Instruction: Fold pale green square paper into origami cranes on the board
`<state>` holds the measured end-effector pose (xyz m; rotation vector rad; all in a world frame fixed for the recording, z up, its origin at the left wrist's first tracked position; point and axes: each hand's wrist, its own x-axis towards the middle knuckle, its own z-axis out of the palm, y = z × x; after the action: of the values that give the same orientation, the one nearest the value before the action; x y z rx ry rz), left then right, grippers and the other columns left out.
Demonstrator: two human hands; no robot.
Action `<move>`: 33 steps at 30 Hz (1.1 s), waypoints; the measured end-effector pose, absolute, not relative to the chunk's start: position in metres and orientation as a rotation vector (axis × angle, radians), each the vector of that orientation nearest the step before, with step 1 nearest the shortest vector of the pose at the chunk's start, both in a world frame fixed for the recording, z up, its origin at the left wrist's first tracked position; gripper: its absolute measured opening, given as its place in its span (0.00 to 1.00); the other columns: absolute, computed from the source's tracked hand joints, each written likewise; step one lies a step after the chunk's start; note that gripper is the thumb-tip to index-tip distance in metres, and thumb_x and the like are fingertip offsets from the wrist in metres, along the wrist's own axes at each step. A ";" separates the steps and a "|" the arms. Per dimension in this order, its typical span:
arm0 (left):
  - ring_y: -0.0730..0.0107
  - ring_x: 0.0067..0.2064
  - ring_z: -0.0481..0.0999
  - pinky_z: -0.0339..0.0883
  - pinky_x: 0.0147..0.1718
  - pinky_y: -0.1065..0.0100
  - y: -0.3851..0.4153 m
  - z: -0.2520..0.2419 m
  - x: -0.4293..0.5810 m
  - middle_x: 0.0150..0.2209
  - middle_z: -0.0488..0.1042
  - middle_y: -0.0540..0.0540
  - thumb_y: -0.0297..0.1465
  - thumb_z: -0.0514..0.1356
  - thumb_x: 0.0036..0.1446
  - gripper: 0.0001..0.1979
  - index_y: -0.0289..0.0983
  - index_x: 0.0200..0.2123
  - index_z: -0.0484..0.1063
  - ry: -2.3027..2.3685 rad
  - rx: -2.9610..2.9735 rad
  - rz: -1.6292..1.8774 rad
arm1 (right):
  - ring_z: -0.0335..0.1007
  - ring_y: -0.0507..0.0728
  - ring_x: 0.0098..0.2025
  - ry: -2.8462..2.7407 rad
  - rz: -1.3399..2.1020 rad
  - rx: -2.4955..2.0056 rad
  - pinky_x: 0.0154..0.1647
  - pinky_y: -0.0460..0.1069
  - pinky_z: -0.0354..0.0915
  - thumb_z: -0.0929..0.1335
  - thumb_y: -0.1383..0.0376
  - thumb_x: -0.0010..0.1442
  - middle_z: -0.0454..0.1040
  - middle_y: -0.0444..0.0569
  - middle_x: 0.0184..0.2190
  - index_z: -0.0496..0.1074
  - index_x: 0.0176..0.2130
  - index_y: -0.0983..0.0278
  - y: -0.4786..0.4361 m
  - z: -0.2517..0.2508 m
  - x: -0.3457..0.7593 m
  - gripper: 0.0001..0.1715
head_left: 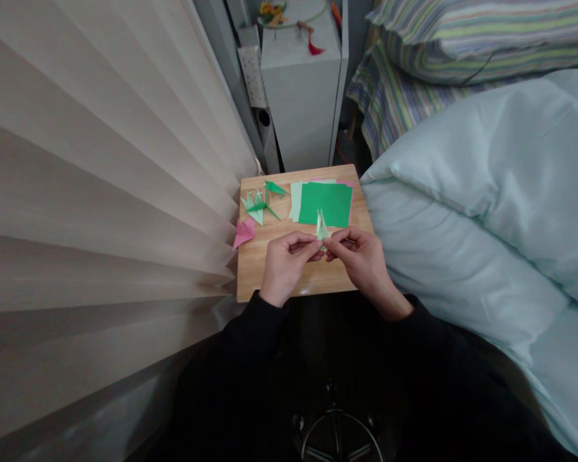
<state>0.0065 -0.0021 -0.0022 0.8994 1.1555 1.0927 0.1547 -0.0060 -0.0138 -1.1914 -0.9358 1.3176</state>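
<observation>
Between my hands is a pale green folded paper [322, 226], its two narrow points directed away from me. My left hand [291, 258] pinches its lower left side with thumb and fingers. From the other side, my right hand [359, 256] is closed on its lower right edge. The fingertips hide the bottom of the paper. Just beyond it lies a stack of square paper, a dark green sheet [325, 202] on top, with pale green and pink edges showing beneath. Folded green paper cranes [257, 206] and a pink folded paper [244, 232] rest at the left.
Everything sits on a small wooden table [308, 279]. A pleated curtain [125, 192] hangs against its left side, and a bed with a pale blue quilt [462, 212] borders the right. Behind stands a white cabinet [301, 102]. A wheeled chair base [337, 436] shows below.
</observation>
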 end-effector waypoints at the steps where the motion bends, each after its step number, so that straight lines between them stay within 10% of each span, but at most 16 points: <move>1: 0.70 0.30 0.81 0.80 0.38 0.64 -0.002 -0.002 0.006 0.28 0.81 0.49 0.37 0.76 0.46 0.14 0.36 0.31 0.80 1.150 0.908 1.093 | 0.73 0.53 0.24 -0.936 1.314 -1.194 0.27 0.49 0.72 0.81 0.52 0.48 0.75 0.43 0.21 0.74 0.26 0.62 -0.006 -0.014 0.155 0.21; 33: 0.71 0.31 0.81 0.78 0.37 0.67 0.001 -0.004 0.006 0.32 0.80 0.48 0.37 0.73 0.51 0.15 0.34 0.38 0.77 1.099 1.009 1.018 | 0.66 0.49 0.22 -0.958 1.314 -1.124 0.21 0.45 0.65 0.78 0.50 0.53 0.72 0.41 0.22 0.74 0.30 0.63 -0.006 -0.015 0.154 0.21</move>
<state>0.0059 0.0006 -0.0036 1.0088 1.0986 1.0183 0.1542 -0.0059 -0.0151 -1.1237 -0.9576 1.3139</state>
